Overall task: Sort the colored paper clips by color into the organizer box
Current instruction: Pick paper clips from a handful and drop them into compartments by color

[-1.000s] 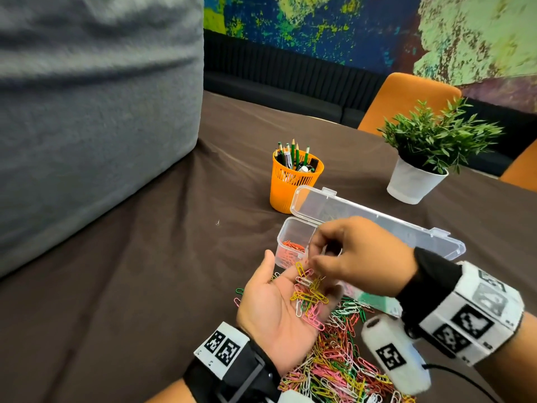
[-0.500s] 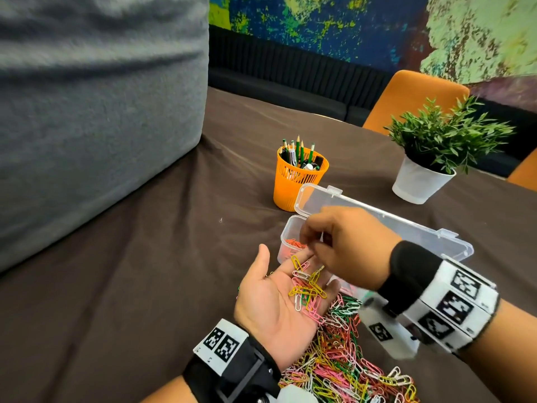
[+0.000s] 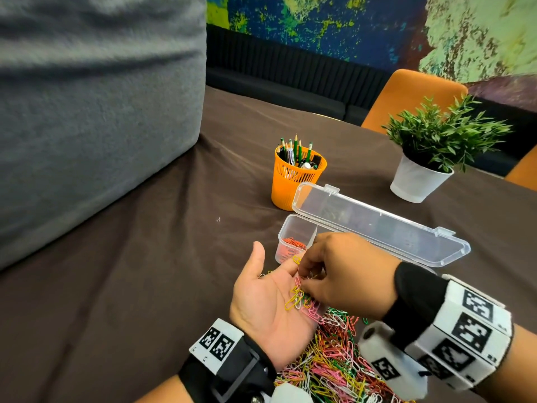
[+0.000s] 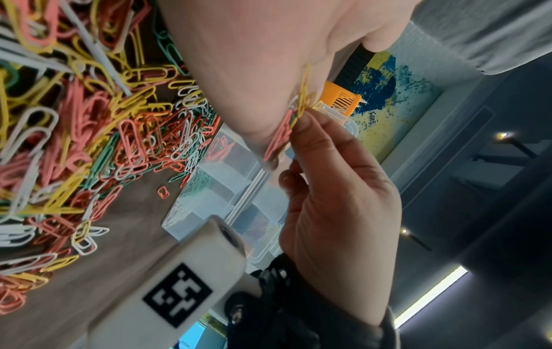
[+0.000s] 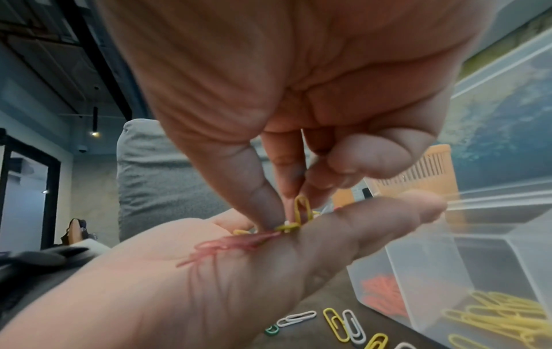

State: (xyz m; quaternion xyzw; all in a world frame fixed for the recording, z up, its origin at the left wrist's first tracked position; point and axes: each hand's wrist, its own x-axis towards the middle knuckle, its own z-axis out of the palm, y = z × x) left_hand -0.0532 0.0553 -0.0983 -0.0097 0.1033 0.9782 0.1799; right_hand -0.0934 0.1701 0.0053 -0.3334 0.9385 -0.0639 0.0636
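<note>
Head view: the right hand (image 3: 340,274), held over the box (image 3: 293,231) a second ago, has been brought back down to the open left palm (image 3: 267,301). A yellow clip (image 5: 302,207) is pinched there among pink ones, so another sorting round is judged begun. Its long axis stands nearly upright.

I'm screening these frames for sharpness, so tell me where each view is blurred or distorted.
Head view: sharp on the pencil cup and organizer box, wide-angle bending at the edges. Left wrist view: the paper clip pile is crisp, while the left hand looms soft and pale. Right wrist view: the right hand fills the frame out of focus; pink clips on the palm smear.
</note>
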